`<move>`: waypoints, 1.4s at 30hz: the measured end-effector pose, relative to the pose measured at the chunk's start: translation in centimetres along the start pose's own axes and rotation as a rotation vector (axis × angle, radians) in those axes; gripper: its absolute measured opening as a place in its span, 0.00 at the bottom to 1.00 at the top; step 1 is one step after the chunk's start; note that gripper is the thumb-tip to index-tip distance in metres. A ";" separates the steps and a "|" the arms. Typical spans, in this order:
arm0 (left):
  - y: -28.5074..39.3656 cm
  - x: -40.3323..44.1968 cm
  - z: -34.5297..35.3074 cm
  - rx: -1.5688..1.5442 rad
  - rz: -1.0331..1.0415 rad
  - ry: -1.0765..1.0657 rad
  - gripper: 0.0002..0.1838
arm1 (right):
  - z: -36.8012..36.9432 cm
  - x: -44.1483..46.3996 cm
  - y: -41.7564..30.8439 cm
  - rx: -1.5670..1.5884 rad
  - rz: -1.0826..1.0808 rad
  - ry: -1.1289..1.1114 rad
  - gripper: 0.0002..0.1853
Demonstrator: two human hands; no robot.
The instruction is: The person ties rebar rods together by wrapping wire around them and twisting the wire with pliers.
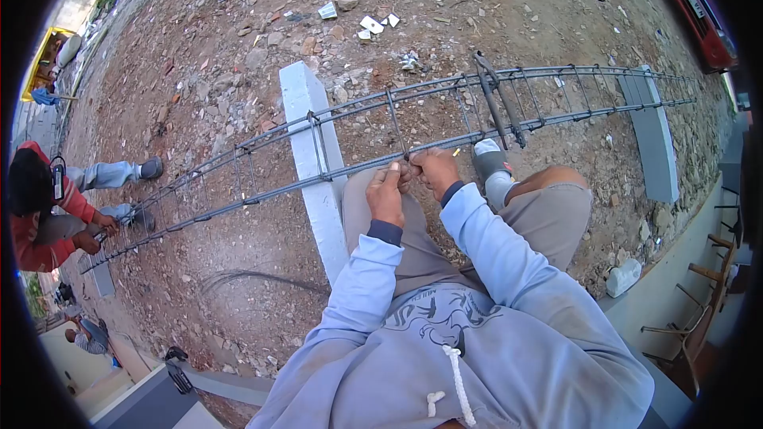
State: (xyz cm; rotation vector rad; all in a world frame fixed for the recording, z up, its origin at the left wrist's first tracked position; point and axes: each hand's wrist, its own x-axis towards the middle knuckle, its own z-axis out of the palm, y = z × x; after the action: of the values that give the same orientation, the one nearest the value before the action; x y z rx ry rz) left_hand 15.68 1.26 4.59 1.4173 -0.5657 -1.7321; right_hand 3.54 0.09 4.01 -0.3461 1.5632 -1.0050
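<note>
"Rebar cage (397,121): heavy?"
"Likely, and stiff. It crosses the white block (304,89) edge to edge; grip the near bar (358,168), where left hand (387,195) and right hand (436,172) pinch narrow, on what I can't tell."

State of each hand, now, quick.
Left hand: closed at the steel cage; anything pinched can't be told.
Right hand: closed beside the left; grip contents unclear.

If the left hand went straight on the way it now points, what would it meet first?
The left hand would probably meet the near steel bar first; whether they touch now is unclear.
</note>
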 end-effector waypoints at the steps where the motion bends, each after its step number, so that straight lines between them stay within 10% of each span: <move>1: -0.2 0.4 0.1 -0.054 -0.040 0.004 0.12 | 0.0 -0.1 -0.2 -0.032 -0.004 0.007 0.05; 10: -1.3 2.1 0.6 -0.311 -0.341 0.008 0.06 | 0.6 -0.4 0.3 -0.314 -0.149 0.117 0.12; 42: -1.1 4.7 1.3 -0.477 -0.229 -0.046 0.11 | 0.4 0.5 0.6 -0.492 -0.257 0.103 0.15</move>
State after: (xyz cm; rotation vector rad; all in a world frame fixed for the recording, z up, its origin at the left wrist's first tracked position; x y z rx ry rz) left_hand 13.94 -2.09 1.28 1.1326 -0.0007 -1.9209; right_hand 3.94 -0.01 3.26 -0.8646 1.8876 -0.8278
